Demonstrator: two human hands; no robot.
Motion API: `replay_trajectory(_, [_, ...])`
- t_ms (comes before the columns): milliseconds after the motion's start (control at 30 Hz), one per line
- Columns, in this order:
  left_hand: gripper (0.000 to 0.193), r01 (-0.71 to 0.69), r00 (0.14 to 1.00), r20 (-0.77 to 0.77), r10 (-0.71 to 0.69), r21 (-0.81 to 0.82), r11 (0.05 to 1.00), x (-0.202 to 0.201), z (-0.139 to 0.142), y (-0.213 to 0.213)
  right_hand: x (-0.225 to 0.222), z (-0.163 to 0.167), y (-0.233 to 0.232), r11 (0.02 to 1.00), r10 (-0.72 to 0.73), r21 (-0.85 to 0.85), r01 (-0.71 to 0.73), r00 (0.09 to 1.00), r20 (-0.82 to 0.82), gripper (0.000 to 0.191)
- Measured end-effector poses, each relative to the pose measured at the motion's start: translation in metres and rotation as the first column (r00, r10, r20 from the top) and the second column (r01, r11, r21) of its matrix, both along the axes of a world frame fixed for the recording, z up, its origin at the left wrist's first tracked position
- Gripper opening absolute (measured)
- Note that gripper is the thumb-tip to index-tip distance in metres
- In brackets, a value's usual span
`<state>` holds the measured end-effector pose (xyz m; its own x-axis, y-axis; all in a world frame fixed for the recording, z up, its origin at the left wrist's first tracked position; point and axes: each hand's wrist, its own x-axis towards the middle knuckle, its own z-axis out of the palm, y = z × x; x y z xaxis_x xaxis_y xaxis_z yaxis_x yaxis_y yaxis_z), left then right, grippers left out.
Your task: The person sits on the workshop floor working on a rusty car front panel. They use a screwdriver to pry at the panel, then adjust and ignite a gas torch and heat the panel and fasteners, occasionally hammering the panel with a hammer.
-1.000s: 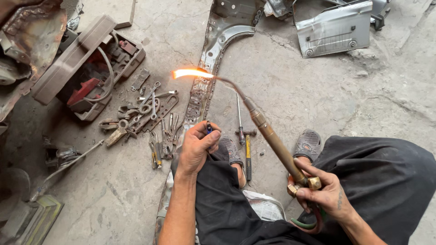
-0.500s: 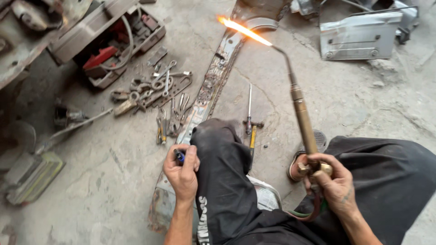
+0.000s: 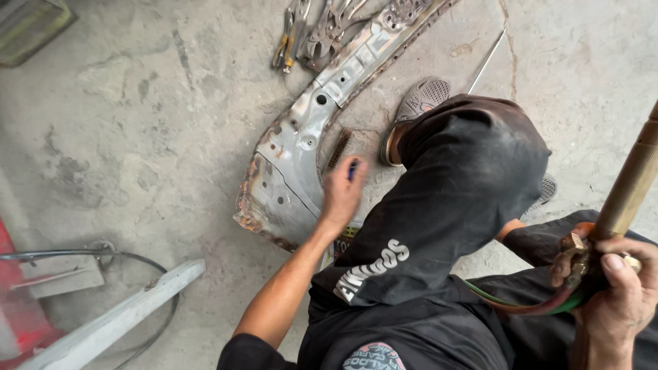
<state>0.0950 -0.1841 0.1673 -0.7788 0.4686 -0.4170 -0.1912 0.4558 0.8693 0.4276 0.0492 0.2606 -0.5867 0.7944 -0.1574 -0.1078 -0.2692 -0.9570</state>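
L hand (image 3: 340,194) was curled shut round a small blue object (image 3: 351,169), only its tip showing past the fingers; what it was, can't tell. That hand hung over the near end of a long rusty sheet-metal panel (image 3: 295,154) lying on the concrete floor (image 3: 137,123), whether hand touched the panel can't tell. Panel ran from near-centre diagonally to far right, w/ holes punched along it & rust on its near left edge. A small wire brush (image 3: 338,149) lay on the floor just beside the panel, right next to the L hand.

R hand (image 3: 620,291) at near right was clamped on the brass torch handle (image 3: 627,192), fingers wrapped round the valve end; handle rose up & out of view at right edge. Red & green hoses (image 3: 521,301) came off the valve end & curved left across the lap.

Person squatted in black trousers, bent knee (image 3: 473,157) in centre, a grey mesh shoe (image 3: 418,103) on the floor beyond it. A thin metal rod (image 3: 488,60) lay far of the knee. Pliers & wrenches (image 3: 315,27) sat in a cluster at far centre, left of the panel's far end. Near left: a pale bar (image 3: 116,318), a wire loop (image 3: 147,264), a red part (image 3: 14,308) at the edge.
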Motion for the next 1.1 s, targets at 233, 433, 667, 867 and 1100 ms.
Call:
replay_trajectory(233, [0.036, -0.117, 0.768, -0.527, -0.364, -0.674, 0.729, -0.078, -0.01, -0.132, -0.005, -0.001, 0.013, 0.996, 0.07, -0.05, -0.07, 0.997, 0.014, 0.057])
replay_trajectory(433, [0.041, 0.076, 0.977, -0.103, -0.185, -0.644, 0.761, -0.115, -0.02, -0.18, -0.005, 0.0, 0.012, 0.987, 0.099, -0.127, -0.101, 0.995, -0.021, 0.063])
replay_trajectory(667, [0.031, -0.019, 0.98, -0.171, -0.104, -0.596, 0.803, -0.137, -0.026, -0.171, -0.009, 0.001, -0.002, 0.998, 0.018, -0.055, -0.015, 0.998, 0.059, 0.063])
replay_trajectory(867, [0.029, -0.001, 0.961, -0.229, -0.157, -0.569, 0.823, -0.165, -0.02, -0.159, -0.025, -0.002, -0.01, 1.0, -0.003, 0.027, -0.001, 0.988, 0.155, 0.059])
replay_trajectory(1100, [0.028, 0.036, 0.948, -0.221, -0.227, -0.637, 0.77, -0.176, -0.015, -0.149, -0.05, -0.006, -0.003, 0.999, 0.038, 0.027, -0.044, 0.981, 0.189, 0.061])
